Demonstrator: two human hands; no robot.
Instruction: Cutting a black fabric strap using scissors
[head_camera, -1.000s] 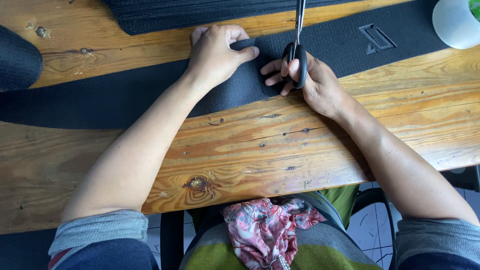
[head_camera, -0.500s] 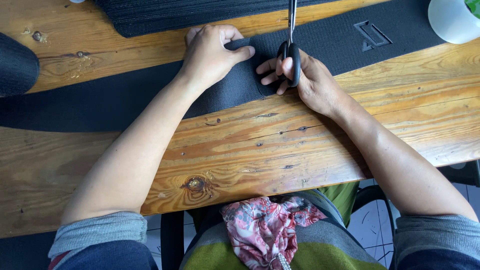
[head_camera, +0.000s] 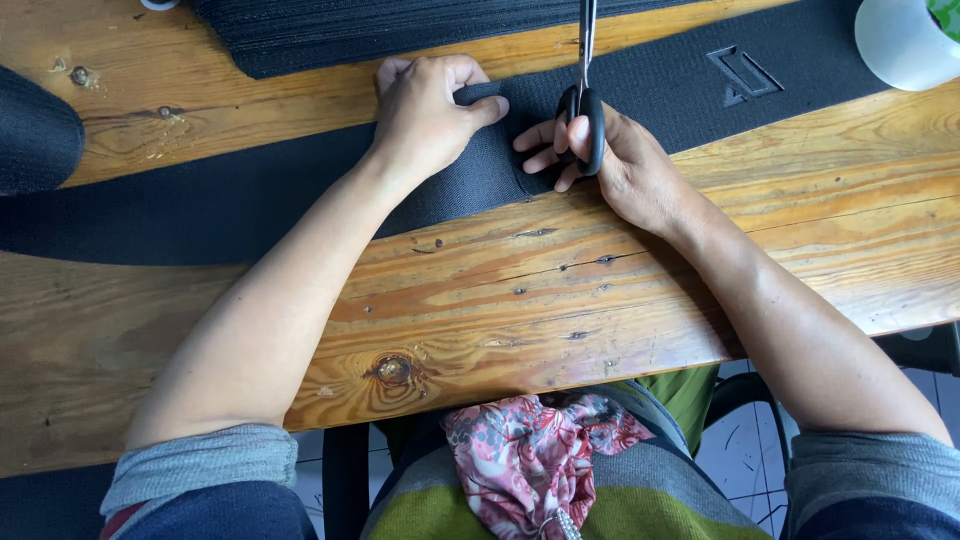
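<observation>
Right hand (head_camera: 640, 165) found clamped on black-handled scissors (head_camera: 585, 110) — fingers through the loops, blades pointing away across the black webbing strap (head_camera: 250, 205). Left hand (head_camera: 425, 110) pressed flat on the same strap just beside the scissors, fingers curled over its far edge, thumb stretched toward the right hand. Strap laid slantwise across the wooden worktop (head_camera: 560, 300), running from the left edge to the far right, with a stitched angular emblem (head_camera: 745, 75) past the blades. Stack of ribbed black material (head_camera: 400, 30) noted along the far edge — apart from the strap. White cup (head_camera: 900, 45) at far right corner. Floral cloth (head_camera: 530, 455) on lap below.
</observation>
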